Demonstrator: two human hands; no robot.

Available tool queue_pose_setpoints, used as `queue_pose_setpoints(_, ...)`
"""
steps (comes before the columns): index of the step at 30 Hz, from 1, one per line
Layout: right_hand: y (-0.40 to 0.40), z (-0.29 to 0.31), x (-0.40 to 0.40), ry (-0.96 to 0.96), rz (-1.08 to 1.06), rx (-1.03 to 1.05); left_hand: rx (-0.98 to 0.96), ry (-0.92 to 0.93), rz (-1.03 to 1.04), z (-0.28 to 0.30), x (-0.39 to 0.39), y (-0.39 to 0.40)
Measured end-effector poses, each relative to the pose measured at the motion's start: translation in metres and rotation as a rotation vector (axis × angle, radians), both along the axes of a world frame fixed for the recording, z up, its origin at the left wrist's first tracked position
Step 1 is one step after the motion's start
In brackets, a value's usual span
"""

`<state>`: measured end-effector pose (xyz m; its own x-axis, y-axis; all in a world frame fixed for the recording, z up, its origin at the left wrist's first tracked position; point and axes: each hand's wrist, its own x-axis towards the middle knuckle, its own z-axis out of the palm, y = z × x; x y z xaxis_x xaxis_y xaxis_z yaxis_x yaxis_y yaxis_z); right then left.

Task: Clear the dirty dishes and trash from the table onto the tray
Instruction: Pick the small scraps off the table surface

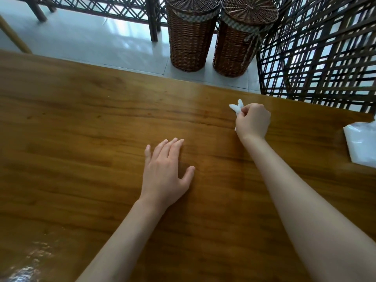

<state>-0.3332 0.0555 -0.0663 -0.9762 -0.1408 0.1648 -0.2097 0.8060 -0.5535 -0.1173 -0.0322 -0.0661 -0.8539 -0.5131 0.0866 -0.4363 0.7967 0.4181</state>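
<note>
Hands over glossy brown wooden tabletop (pixel 81 119): right hand (pixel 253 121) pinches crumpled white paper tissue (pixel 236 106); left hand (pixel 165 171) lies spread flat. Loose pinch might drop it.

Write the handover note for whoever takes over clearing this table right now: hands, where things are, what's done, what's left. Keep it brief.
Right hand: grips a crumpled white tissue just above the far right part of the wooden table.
Left hand: fingers straight, resting flat on the table near the middle, holding nothing.
Other things: a white plastic bag lies at the table's right edge, partly out of view. No tray and no dishes show in this view.
Done: the tissue is picked up.
Left: find the tray, drop the tissue on it, then likely collect the plastic bag too. Whether dishes remain elsewhere cannot be told from here.
</note>
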Motion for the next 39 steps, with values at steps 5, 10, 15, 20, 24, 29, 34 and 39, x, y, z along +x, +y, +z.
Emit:
queue_pose_setpoints(5,-0.028,0.002,0.006,0.017,0.167,0.031,0.002,0.021,0.011,-0.001,0.0,0.001)
queue_pose_setpoints(10,-0.047,0.002,0.014,0.02,0.32,0.069,-0.016,0.025,0.019,-0.002,0.0,0.001)
queue_pose_setpoints(15,-0.047,0.004,0.021,0.005,0.432,0.07,-0.006,0.031,0.034,-0.003,0.0,0.002)
queue_pose_setpoints(20,-0.042,0.002,0.046,-0.005,0.559,0.049,-0.008,0.033,0.038,-0.003,0.0,0.002)
queue_pose_setpoints(24,-0.027,0.001,0.067,-0.03,0.616,0.013,-0.001,0.032,0.052,-0.003,0.001,0.005)
queue_pose_setpoints(29,0.001,0.009,0.057,0.045,0.485,-0.054,0.026,0.052,0.04,-0.003,0.004,0.015)
queue_pose_setpoints(34,0.017,0.01,0.005,0.067,0.152,0.018,0.028,0.047,0.046,-0.005,0.01,0.019)
queue_pose_setpoints(39,0.006,0.001,0.006,0.012,0.121,0.057,0.029,0.061,0.038,-0.005,0.018,0.021)
